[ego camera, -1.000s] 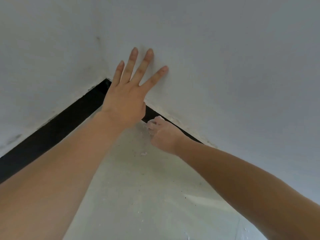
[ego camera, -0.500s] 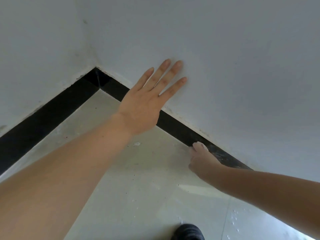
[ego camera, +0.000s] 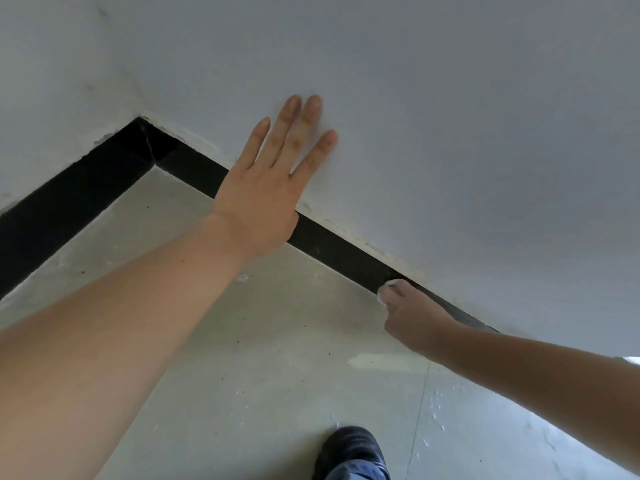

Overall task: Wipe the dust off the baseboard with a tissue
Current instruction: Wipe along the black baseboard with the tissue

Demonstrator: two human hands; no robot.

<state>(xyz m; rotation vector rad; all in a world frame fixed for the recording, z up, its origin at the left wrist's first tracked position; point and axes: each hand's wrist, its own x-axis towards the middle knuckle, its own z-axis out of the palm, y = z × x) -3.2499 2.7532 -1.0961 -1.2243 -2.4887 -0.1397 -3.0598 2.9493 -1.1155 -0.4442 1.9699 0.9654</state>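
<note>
A black baseboard (ego camera: pixel 339 245) runs along the foot of two white walls and meets in a corner at the upper left. My right hand (ego camera: pixel 414 315) is low at the right stretch of the baseboard, fingers closed on a small white tissue (ego camera: pixel 386 291) that presses against the black strip. My left hand (ego camera: pixel 273 181) lies flat on the white wall (ego camera: pixel 450 116) above the baseboard, fingers spread and holding nothing; its palm covers a short piece of the strip.
The floor (ego camera: pixel 277 341) is pale grey tile with specks of dust and white flecks. A dark shoe (ego camera: pixel 349 452) shows at the bottom edge. The left wall's baseboard (ego camera: pixel 69 199) runs down to the left edge.
My right hand with the tissue has slid right along the baseboard, away from the corner. My left hand has shifted right on the wall too. A shoe has come into view.
</note>
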